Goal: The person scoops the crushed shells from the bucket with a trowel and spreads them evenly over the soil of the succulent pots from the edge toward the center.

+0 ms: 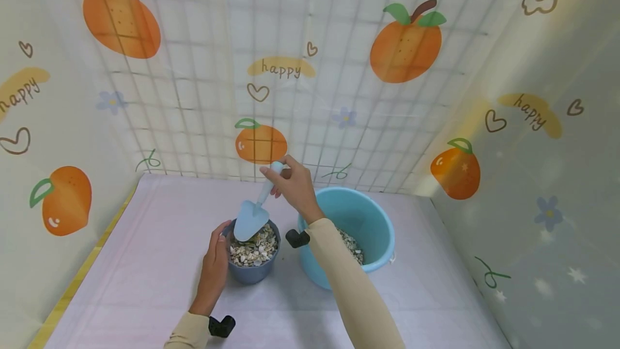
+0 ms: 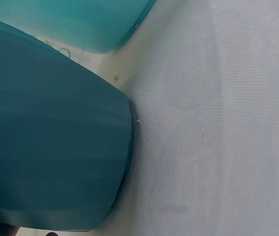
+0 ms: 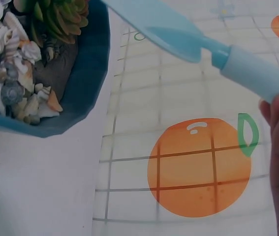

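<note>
A blue-grey flowerpot (image 1: 251,273) stands on the table, filled with crushed shells (image 1: 256,252). In the right wrist view a green succulent (image 3: 65,19) grows among the shells by bare dark soil. My left hand (image 1: 215,263) holds the pot at its left side, fingers near the rim; in the left wrist view the pot's wall (image 2: 55,132) hides most of that hand. High over the pot, my right hand (image 1: 295,185) grips the handle of a light blue trowel (image 1: 252,220). The trowel's blade points down over the pot's back left part and covers the succulent in the head view.
A larger light blue bucket (image 1: 382,230) with shell bits (image 1: 352,246) low inside stands right of the pot, partly behind my right forearm. The white-covered table (image 1: 145,263) meets a patterned curtain (image 1: 310,139) at the back and sides. Tiny crumbs lie between pot and bucket.
</note>
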`<control>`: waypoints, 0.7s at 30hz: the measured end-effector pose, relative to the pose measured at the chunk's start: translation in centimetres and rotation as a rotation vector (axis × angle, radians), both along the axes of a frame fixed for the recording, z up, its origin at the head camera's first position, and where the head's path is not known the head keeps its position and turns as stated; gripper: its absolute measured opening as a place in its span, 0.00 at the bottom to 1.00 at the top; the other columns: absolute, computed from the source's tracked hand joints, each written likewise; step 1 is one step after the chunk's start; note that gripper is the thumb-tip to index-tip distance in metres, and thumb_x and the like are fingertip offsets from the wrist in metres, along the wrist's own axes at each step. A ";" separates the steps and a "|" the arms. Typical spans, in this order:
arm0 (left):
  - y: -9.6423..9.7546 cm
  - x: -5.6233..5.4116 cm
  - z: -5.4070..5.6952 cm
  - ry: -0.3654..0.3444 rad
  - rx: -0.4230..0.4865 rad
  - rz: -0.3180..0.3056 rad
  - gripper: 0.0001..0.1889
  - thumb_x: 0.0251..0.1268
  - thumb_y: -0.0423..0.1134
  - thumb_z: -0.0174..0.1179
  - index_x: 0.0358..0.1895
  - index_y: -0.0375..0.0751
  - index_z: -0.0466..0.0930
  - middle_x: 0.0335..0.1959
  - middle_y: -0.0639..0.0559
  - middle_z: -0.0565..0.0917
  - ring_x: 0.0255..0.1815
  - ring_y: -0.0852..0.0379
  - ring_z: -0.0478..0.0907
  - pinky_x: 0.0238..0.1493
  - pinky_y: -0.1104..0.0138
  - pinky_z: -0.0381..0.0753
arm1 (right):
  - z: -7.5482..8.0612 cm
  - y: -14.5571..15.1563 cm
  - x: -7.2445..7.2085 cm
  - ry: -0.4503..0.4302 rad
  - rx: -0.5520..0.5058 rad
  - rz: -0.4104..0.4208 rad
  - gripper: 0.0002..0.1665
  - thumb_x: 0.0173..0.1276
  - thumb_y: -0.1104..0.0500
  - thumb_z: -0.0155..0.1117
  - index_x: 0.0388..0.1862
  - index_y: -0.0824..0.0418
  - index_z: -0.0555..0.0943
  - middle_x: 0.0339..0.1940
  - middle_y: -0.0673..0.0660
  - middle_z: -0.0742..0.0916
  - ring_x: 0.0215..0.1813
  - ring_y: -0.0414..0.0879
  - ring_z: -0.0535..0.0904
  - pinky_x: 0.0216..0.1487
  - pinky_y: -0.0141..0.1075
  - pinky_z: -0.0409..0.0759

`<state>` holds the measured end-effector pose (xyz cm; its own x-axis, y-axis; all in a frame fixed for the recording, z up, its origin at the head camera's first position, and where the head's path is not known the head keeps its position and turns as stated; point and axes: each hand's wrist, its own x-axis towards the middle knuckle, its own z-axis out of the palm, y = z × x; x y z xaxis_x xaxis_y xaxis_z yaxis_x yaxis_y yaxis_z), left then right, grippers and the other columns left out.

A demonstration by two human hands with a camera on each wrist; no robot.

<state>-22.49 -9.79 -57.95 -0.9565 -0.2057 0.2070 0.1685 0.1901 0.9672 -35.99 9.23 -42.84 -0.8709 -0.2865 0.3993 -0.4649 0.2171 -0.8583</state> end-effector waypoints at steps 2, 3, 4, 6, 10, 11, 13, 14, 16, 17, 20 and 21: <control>0.0 0.0 0.0 0.004 -0.004 0.005 0.24 0.90 0.49 0.33 0.80 0.53 0.63 0.80 0.50 0.64 0.80 0.44 0.58 0.76 0.44 0.59 | 0.1 0.0 0.1 0.000 -0.006 0.002 0.22 0.71 0.38 0.72 0.43 0.54 0.79 0.19 0.54 0.86 0.22 0.52 0.83 0.27 0.45 0.85; 0.0 0.0 0.0 0.003 -0.008 0.008 0.24 0.90 0.50 0.33 0.80 0.53 0.63 0.80 0.50 0.64 0.80 0.44 0.58 0.76 0.44 0.59 | 0.1 0.0 0.1 -0.001 -0.010 0.003 0.22 0.71 0.39 0.72 0.43 0.54 0.79 0.20 0.54 0.86 0.22 0.52 0.83 0.27 0.45 0.85; 0.0 0.0 0.0 0.004 -0.011 0.009 0.24 0.90 0.50 0.33 0.80 0.53 0.63 0.80 0.49 0.64 0.80 0.44 0.58 0.76 0.43 0.58 | 0.1 -0.1 0.1 -0.002 -0.013 0.003 0.23 0.71 0.38 0.72 0.43 0.55 0.79 0.20 0.54 0.86 0.22 0.52 0.83 0.27 0.45 0.85; 0.0 -0.1 0.0 0.008 -0.015 0.010 0.25 0.90 0.49 0.33 0.80 0.51 0.63 0.80 0.48 0.65 0.80 0.43 0.59 0.75 0.42 0.59 | 0.1 0.0 0.0 0.001 -0.017 0.005 0.23 0.71 0.37 0.72 0.43 0.55 0.78 0.20 0.54 0.87 0.22 0.52 0.83 0.27 0.46 0.85; -0.2 -0.1 0.2 -0.001 -0.025 -0.006 0.25 0.90 0.50 0.33 0.80 0.49 0.61 0.80 0.46 0.64 0.79 0.42 0.60 0.74 0.41 0.60 | -0.1 0.1 -0.3 0.019 -0.029 -0.004 0.23 0.71 0.37 0.71 0.44 0.54 0.79 0.20 0.54 0.87 0.22 0.53 0.83 0.27 0.47 0.85; -0.2 -0.1 0.3 -0.006 -0.027 -0.013 0.25 0.90 0.50 0.32 0.81 0.49 0.61 0.80 0.46 0.64 0.79 0.42 0.59 0.74 0.41 0.60 | -0.2 0.2 -0.4 0.023 -0.036 -0.010 0.23 0.71 0.37 0.72 0.44 0.54 0.79 0.20 0.54 0.87 0.22 0.53 0.83 0.27 0.47 0.85; -0.3 -0.1 0.5 -0.011 -0.044 -0.027 0.26 0.90 0.51 0.32 0.81 0.47 0.61 0.80 0.44 0.64 0.80 0.41 0.58 0.75 0.41 0.59 | -0.2 0.4 -0.6 0.029 -0.054 -0.029 0.21 0.71 0.39 0.72 0.44 0.54 0.80 0.20 0.54 0.87 0.22 0.55 0.84 0.28 0.46 0.85; -0.4 -0.1 0.7 -0.008 -0.047 -0.031 0.26 0.90 0.51 0.33 0.81 0.46 0.61 0.80 0.44 0.64 0.80 0.41 0.57 0.75 0.41 0.58 | -0.2 0.5 -0.7 0.033 -0.065 -0.038 0.21 0.71 0.40 0.73 0.44 0.55 0.80 0.20 0.55 0.87 0.22 0.57 0.84 0.28 0.46 0.86; -0.5 -0.1 1.2 0.008 -0.062 -0.034 0.27 0.90 0.52 0.34 0.80 0.44 0.61 0.80 0.43 0.64 0.81 0.40 0.57 0.76 0.41 0.58 | 0.1 0.7 -0.8 0.035 -0.094 -0.053 0.20 0.71 0.42 0.73 0.44 0.56 0.80 0.21 0.56 0.87 0.23 0.62 0.84 0.27 0.45 0.86; -0.5 -0.1 1.6 0.022 -0.067 -0.031 0.27 0.90 0.51 0.34 0.80 0.43 0.62 0.79 0.43 0.65 0.80 0.41 0.57 0.75 0.42 0.58 | 0.3 0.8 -0.8 0.039 -0.110 -0.055 0.19 0.71 0.43 0.74 0.44 0.57 0.81 0.21 0.56 0.87 0.24 0.64 0.84 0.27 0.45 0.86; -0.7 -0.1 2.9 0.068 -0.070 -0.023 0.26 0.90 0.51 0.36 0.80 0.44 0.64 0.78 0.44 0.67 0.80 0.44 0.59 0.75 0.44 0.59 | 1.3 1.2 -0.9 0.056 -0.136 -0.071 0.19 0.72 0.45 0.74 0.44 0.57 0.81 0.22 0.58 0.88 0.24 0.66 0.84 0.27 0.45 0.86; -0.7 -0.1 3.3 0.084 -0.073 -0.022 0.26 0.90 0.51 0.36 0.80 0.44 0.64 0.78 0.45 0.67 0.80 0.45 0.59 0.75 0.44 0.59 | 1.7 1.4 -1.0 0.063 -0.143 -0.076 0.19 0.72 0.45 0.73 0.44 0.58 0.81 0.22 0.58 0.88 0.24 0.66 0.84 0.27 0.45 0.86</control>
